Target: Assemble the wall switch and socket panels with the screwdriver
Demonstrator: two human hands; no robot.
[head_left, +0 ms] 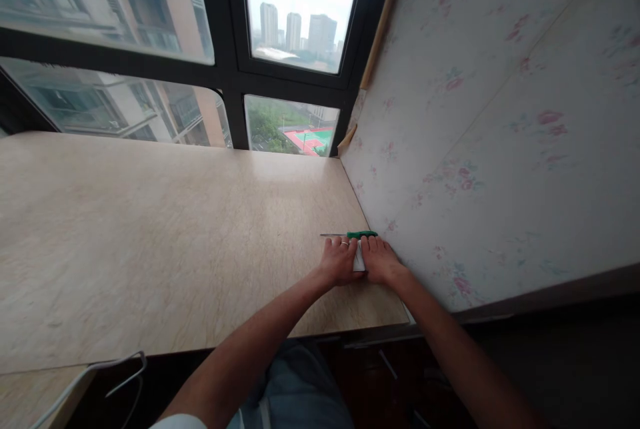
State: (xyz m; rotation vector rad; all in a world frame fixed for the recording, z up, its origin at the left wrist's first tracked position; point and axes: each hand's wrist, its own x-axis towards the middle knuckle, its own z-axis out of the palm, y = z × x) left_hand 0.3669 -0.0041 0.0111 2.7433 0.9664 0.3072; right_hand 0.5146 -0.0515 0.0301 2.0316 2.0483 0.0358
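Note:
A small white flat-faced object [359, 260] lies between my two hands on the stone windowsill; most of it is hidden by my fingers, so its kind is unclear. My left hand [340, 261], with a ring on one finger, is closed on its left side. On the right side, my right hand [379, 260] is closed on it too. Just beyond my fingertips lies a screwdriver [361, 234] with a green handle, its thin metal shaft pointing left.
The beige stone windowsill [150, 236] stretches left to a dark-framed window [227, 49]. A wall [480, 136] with flowered paper rises close on the right, its paper peeling by the window. A white cable [100, 366] hangs over the sill's lower left edge.

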